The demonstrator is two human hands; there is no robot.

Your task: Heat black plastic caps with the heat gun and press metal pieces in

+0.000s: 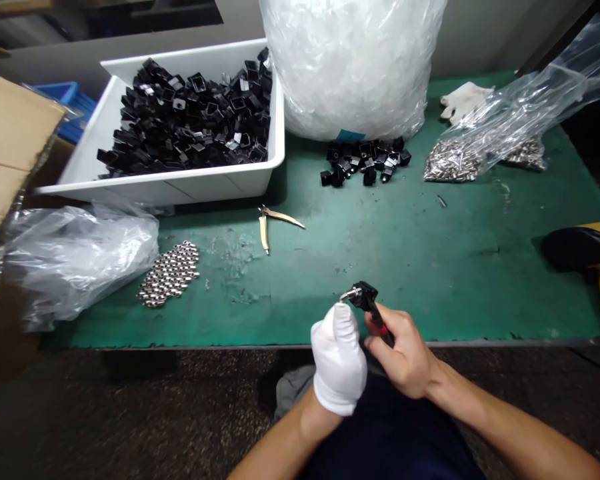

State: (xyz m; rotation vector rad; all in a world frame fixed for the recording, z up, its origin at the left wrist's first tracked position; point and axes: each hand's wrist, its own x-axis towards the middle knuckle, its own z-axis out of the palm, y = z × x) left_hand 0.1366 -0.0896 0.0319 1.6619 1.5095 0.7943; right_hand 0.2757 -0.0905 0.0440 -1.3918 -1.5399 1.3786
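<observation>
1. Head view, hands: the left hand [339, 363], in a white cloth glove, is curled closed, its thumb and fingers pinching a shiny, bent silver metal piece [351, 294].
2. The bare right hand [405, 353] is closed around a slim black handle with a red patch [379, 320]; a chunky black part [365, 296] at its upper end meets the silver piece. Whether that part belongs to the handle, I cannot tell.
3. Both are above the near edge of the green-topped counter [450, 267].
4. Beyond them lie small pliers with cream handles [264, 233], standing open, and a loose cluster of black plastic housings [367, 160].
5. At left, a tight group of silver metal fittings [170, 275] lies beside a crumpled clear plastic bag [87, 257], below a white plastic bin [180, 187] of more black housings.
</observation>
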